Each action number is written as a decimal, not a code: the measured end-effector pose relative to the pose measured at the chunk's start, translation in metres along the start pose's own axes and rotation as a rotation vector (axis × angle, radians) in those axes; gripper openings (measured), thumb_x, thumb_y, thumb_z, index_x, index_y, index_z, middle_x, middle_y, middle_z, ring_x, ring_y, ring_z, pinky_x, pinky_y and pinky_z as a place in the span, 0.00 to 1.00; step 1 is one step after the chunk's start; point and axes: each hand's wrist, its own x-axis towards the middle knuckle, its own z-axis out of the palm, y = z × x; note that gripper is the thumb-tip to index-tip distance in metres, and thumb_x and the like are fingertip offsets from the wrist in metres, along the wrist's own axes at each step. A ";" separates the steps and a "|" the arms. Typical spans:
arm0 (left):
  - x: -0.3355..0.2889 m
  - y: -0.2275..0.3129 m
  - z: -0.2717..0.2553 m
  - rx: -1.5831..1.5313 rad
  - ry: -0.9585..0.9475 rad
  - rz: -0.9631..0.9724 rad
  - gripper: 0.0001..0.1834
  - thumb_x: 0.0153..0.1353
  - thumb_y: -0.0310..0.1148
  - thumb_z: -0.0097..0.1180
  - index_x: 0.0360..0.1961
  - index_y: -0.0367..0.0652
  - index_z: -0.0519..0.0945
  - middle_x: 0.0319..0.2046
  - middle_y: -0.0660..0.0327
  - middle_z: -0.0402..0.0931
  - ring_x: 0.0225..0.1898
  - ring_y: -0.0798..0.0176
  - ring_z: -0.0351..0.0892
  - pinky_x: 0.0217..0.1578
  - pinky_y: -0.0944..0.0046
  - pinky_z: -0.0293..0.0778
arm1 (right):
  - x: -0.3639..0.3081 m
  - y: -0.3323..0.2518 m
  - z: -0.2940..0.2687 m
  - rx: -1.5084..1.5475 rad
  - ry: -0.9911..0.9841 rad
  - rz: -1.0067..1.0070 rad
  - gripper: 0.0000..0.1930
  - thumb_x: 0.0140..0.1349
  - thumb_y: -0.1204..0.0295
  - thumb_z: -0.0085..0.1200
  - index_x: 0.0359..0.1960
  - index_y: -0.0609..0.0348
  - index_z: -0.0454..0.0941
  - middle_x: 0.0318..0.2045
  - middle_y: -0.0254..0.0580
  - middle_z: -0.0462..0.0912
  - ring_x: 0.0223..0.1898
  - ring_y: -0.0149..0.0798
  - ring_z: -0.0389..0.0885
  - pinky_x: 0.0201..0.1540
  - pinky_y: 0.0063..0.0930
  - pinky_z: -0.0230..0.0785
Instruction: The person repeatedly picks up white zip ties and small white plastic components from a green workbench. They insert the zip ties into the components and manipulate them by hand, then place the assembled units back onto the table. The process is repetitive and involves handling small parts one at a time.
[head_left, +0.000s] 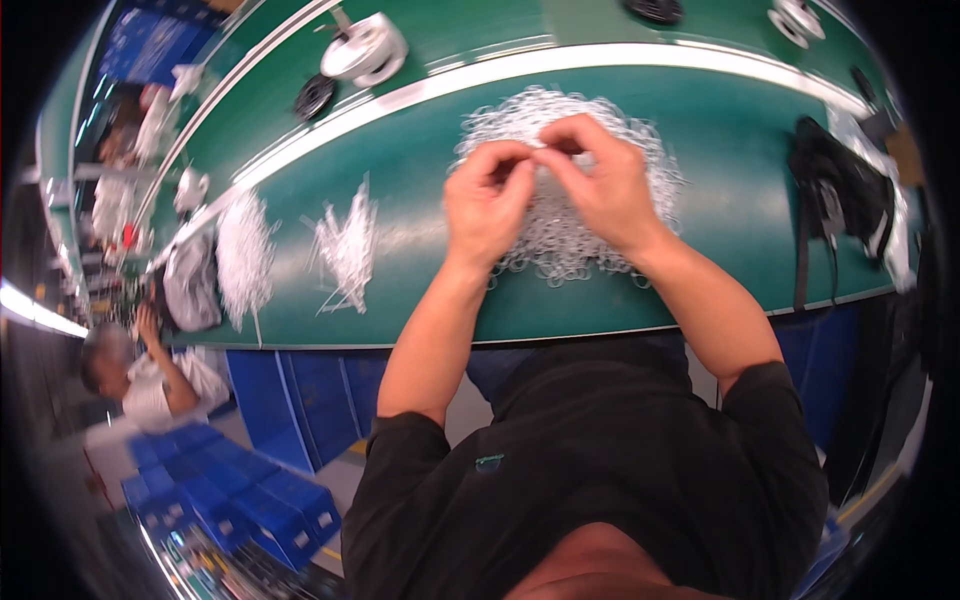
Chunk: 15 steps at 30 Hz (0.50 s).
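Both hands meet above a wide pile of small white plastic rings [560, 240] on the green table. My left hand [487, 200] is closed, its thumb and index finger pinched together. My right hand [605, 180] is likewise pinched, its fingertips touching those of the left. Whatever lies between the fingertips is too small and blurred to make out. Left of the hands lies a loose heap of thin white strips [347, 245]. Farther left is a denser heap of white pieces [244, 255].
A black bag [845, 195] with straps lies at the table's right end. White round devices [365, 50] and a black disc [316, 97] stand beyond the pale rail [560, 62]. Blue bins [230, 490] stand on the lower left, near a person in a white shirt [175, 385].
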 end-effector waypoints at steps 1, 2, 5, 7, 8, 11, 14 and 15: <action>0.000 0.001 -0.001 0.027 0.002 -0.004 0.05 0.63 0.20 0.58 0.40 0.35 0.81 0.29 0.66 0.80 0.26 0.77 0.76 0.26 0.74 0.71 | 0.001 -0.004 -0.001 0.007 -0.004 0.008 0.06 0.59 0.76 0.61 0.37 0.61 0.79 0.29 0.44 0.84 0.30 0.40 0.84 0.34 0.28 0.76; 0.001 0.001 -0.002 0.052 -0.005 -0.011 0.05 0.62 0.21 0.59 0.39 0.35 0.81 0.28 0.66 0.79 0.26 0.78 0.75 0.26 0.74 0.70 | 0.001 -0.006 -0.001 0.009 0.000 0.019 0.06 0.59 0.76 0.61 0.36 0.61 0.79 0.29 0.44 0.84 0.31 0.40 0.84 0.35 0.28 0.76; 0.002 0.008 -0.015 0.223 0.004 0.086 0.04 0.60 0.22 0.61 0.37 0.37 0.82 0.30 0.63 0.79 0.27 0.73 0.77 0.26 0.72 0.71 | 0.001 -0.010 -0.003 -0.052 -0.048 0.046 0.04 0.59 0.76 0.62 0.35 0.59 0.80 0.30 0.41 0.84 0.31 0.40 0.84 0.43 0.34 0.75; 0.007 0.015 -0.031 0.396 0.076 0.179 0.04 0.59 0.23 0.63 0.36 0.37 0.83 0.33 0.59 0.79 0.28 0.69 0.79 0.27 0.71 0.73 | 0.005 -0.011 -0.007 -0.245 -0.056 -0.116 0.03 0.59 0.75 0.62 0.34 0.57 0.81 0.30 0.39 0.85 0.32 0.41 0.83 0.50 0.40 0.72; 0.012 0.016 -0.048 0.510 0.128 0.158 0.04 0.59 0.24 0.63 0.36 0.37 0.83 0.32 0.58 0.80 0.29 0.68 0.80 0.29 0.69 0.75 | 0.006 -0.009 -0.009 -0.343 -0.050 -0.193 0.03 0.59 0.74 0.62 0.34 0.56 0.82 0.30 0.38 0.85 0.32 0.41 0.82 0.53 0.43 0.70; 0.024 0.021 -0.115 0.875 0.234 0.046 0.07 0.59 0.30 0.63 0.35 0.38 0.83 0.32 0.54 0.83 0.32 0.57 0.83 0.37 0.61 0.78 | 0.004 -0.007 -0.007 -0.330 -0.021 -0.188 0.03 0.59 0.73 0.62 0.34 0.54 0.82 0.31 0.35 0.85 0.36 0.41 0.81 0.59 0.48 0.63; 0.026 0.020 -0.186 1.158 0.332 -0.110 0.09 0.57 0.34 0.65 0.33 0.40 0.84 0.29 0.55 0.84 0.33 0.54 0.85 0.39 0.58 0.78 | 0.005 -0.009 -0.007 -0.333 -0.030 -0.199 0.03 0.59 0.73 0.62 0.34 0.54 0.82 0.31 0.34 0.85 0.37 0.41 0.81 0.59 0.47 0.63; 0.025 0.020 -0.203 1.233 0.369 -0.183 0.09 0.56 0.35 0.65 0.33 0.40 0.85 0.29 0.55 0.85 0.33 0.54 0.85 0.39 0.57 0.78 | 0.005 -0.009 -0.007 -0.328 -0.038 -0.199 0.03 0.59 0.73 0.62 0.34 0.54 0.82 0.31 0.34 0.85 0.37 0.40 0.81 0.59 0.47 0.63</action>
